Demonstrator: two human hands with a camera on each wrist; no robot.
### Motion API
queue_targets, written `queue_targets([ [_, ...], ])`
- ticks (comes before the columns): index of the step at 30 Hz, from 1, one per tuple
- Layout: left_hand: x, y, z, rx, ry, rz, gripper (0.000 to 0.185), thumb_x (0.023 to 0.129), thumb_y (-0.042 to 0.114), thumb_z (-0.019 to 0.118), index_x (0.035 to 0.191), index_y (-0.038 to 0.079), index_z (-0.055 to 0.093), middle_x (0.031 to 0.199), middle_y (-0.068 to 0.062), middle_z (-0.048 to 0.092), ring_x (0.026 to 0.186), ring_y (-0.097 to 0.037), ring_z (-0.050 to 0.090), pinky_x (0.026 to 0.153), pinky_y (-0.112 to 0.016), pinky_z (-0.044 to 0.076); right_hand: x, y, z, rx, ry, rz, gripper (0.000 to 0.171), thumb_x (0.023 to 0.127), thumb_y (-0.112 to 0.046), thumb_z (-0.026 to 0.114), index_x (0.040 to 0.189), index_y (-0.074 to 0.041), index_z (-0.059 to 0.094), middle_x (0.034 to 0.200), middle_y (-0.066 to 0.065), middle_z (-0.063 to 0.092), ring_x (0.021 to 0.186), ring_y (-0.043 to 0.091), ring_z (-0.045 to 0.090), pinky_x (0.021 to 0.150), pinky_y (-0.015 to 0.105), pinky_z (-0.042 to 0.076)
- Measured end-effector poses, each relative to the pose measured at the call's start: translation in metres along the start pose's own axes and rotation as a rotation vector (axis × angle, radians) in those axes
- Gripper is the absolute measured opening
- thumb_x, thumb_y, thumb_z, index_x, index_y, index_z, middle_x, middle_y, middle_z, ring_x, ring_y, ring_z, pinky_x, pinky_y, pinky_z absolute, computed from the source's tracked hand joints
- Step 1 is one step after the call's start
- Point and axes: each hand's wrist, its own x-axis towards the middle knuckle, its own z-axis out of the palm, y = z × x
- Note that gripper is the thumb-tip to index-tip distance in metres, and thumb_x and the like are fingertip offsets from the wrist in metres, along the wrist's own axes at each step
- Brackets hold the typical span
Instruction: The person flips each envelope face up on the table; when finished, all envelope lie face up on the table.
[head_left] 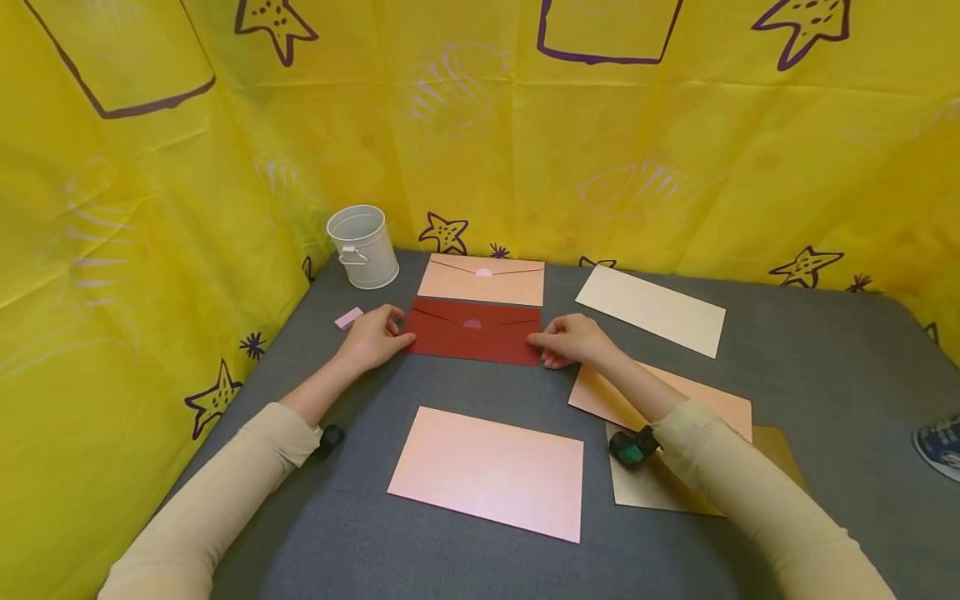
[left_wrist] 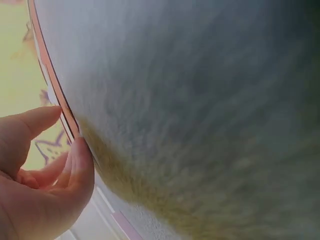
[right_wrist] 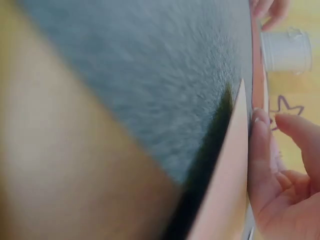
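A red envelope (head_left: 474,337) with a pale round seal lies below a peach envelope (head_left: 480,287) with a similar seal at the back of the table. My left hand (head_left: 372,337) holds the red one's left end. In the left wrist view, the left thumb and a finger (left_wrist: 80,165) meet its thin edge. The right hand (head_left: 573,340) grips the opposite end, its thumb on top and its other fingers curled. Up close, the right fingertips (right_wrist: 259,120) are right at the red envelope's edge.
A white metal bucket (head_left: 363,247) stands at the back left, near a small pink block (head_left: 348,318). A pink envelope (head_left: 487,475) lies in front. On the right are a cream envelope (head_left: 652,310), an orange-peach one (head_left: 705,396) and a gold one (head_left: 652,487) beneath the forearm.
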Motion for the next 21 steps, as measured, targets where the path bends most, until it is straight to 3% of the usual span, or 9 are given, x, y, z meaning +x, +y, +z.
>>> queue_targets([
  [3, -0.009, 0.006, 0.004, -0.007, -0.001, 0.084, 0.052, 0.086, 0.020, 0.073, 0.125, -0.009, 0.055, 0.098, -0.020, 0.061, 0.086, -0.031, 0.061, 0.078, -0.044, 0.050, -0.007, 0.003, 0.000, 0.084, 0.002, -0.009, 0.030, 0.093, -0.028, 0.068, 0.098, 0.001, 0.064, 0.077, 0.009, 0.070, 0.065, 0.014, 0.068, 0.065, 0.028, 0.057],
  [7, -0.025, 0.017, 0.008, -0.057, -0.109, 0.196, 0.063, 0.088, 0.030, 0.073, 0.137, -0.002, 0.049, 0.122, -0.019, 0.057, 0.108, -0.031, 0.058, 0.091, -0.046, 0.050, -0.020, 0.006, 0.001, 0.100, -0.003, -0.095, 0.028, 0.095, -0.023, 0.066, 0.109, 0.001, 0.063, 0.093, 0.011, 0.071, 0.081, 0.018, 0.069, 0.075, 0.031, 0.057],
  [11, -0.045, 0.025, 0.009, -0.080, -0.308, 0.309, 0.079, 0.087, 0.047, 0.070, 0.149, 0.009, 0.038, 0.148, -0.012, 0.042, 0.135, -0.028, 0.040, 0.108, -0.051, 0.034, -0.039, 0.008, 0.006, -0.031, 0.012, -0.248, 0.032, 0.094, -0.025, 0.066, 0.119, -0.005, 0.064, 0.109, 0.008, 0.069, 0.099, 0.021, 0.066, 0.086, 0.035, 0.054],
  [15, -0.066, 0.031, 0.007, -0.070, -0.501, 0.386, 0.096, 0.082, 0.061, 0.067, 0.155, 0.015, 0.026, 0.160, -0.004, 0.021, 0.147, -0.020, 0.014, 0.114, -0.051, 0.021, -0.061, 0.011, 0.012, -0.173, 0.015, -0.410, 0.042, 0.092, -0.029, 0.069, 0.128, -0.009, 0.061, 0.123, 0.005, 0.064, 0.115, 0.023, 0.059, 0.095, 0.040, 0.049],
  [17, -0.074, 0.033, 0.007, -0.042, -0.558, 0.424, 0.102, 0.080, 0.066, 0.067, 0.156, 0.016, 0.022, 0.162, -0.002, 0.015, 0.148, -0.015, 0.007, 0.115, -0.049, 0.019, -0.072, 0.015, 0.014, -0.237, 0.003, -0.466, 0.050, 0.090, -0.034, 0.071, 0.132, -0.010, 0.058, 0.129, 0.004, 0.060, 0.119, 0.022, 0.055, 0.097, 0.042, 0.047],
  [21, -0.087, 0.033, 0.006, 0.047, -0.595, 0.529, 0.109, 0.076, 0.069, 0.068, 0.157, 0.014, 0.019, 0.163, -0.001, 0.013, 0.148, -0.016, 0.006, 0.116, -0.047, 0.018, -0.096, 0.022, 0.020, -0.359, -0.042, -0.531, 0.065, 0.088, -0.046, 0.070, 0.140, -0.012, 0.051, 0.139, 0.001, 0.053, 0.126, 0.021, 0.049, 0.100, 0.043, 0.044],
])
